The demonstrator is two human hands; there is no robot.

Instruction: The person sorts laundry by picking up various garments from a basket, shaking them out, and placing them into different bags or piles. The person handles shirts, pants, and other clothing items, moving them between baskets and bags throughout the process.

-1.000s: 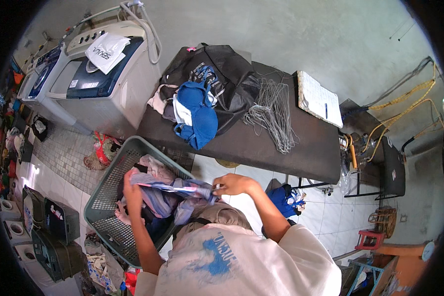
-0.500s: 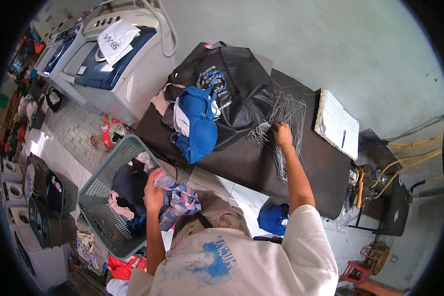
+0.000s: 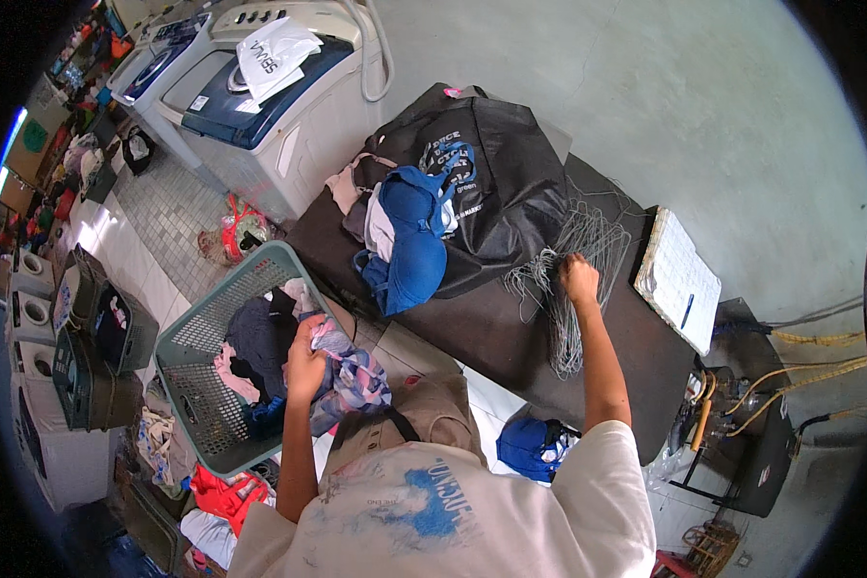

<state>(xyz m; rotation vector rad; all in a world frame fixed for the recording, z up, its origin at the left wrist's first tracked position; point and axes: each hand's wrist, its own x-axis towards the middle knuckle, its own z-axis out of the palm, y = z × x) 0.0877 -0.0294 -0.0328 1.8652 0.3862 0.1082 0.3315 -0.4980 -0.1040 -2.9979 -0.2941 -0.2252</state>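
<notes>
Bunched in my left hand (image 3: 305,368) is a garment patterned in pink, blue and purple (image 3: 354,383); my fingers are closed round it beside the right rim of a grey-green laundry basket (image 3: 195,424). Dark, pink and blue clothes (image 3: 250,332) lie inside that basket. Over the dark padded table, my right hand (image 3: 579,277) has its fingers curled on a bundle of thin wire hangers (image 3: 566,339). The hangers spread out above and below the hand. To their left, a blue bra (image 3: 418,265) rests with other underwear against a large black bag (image 3: 515,159).
An open notebook (image 3: 679,275) with a pen lies on the table's (image 3: 472,332) right end. Washing machines (image 3: 294,144) stand at the back left. On the floor are a blue bundle (image 3: 528,448), red cloth (image 3: 223,493) and stacked baskets (image 3: 116,337). Yellow hoses (image 3: 819,371) run at the right.
The whole view has shifted, so the table and machines appear farther right. My left hand still holds the garment, and my right hand stays at the wire hangers.
</notes>
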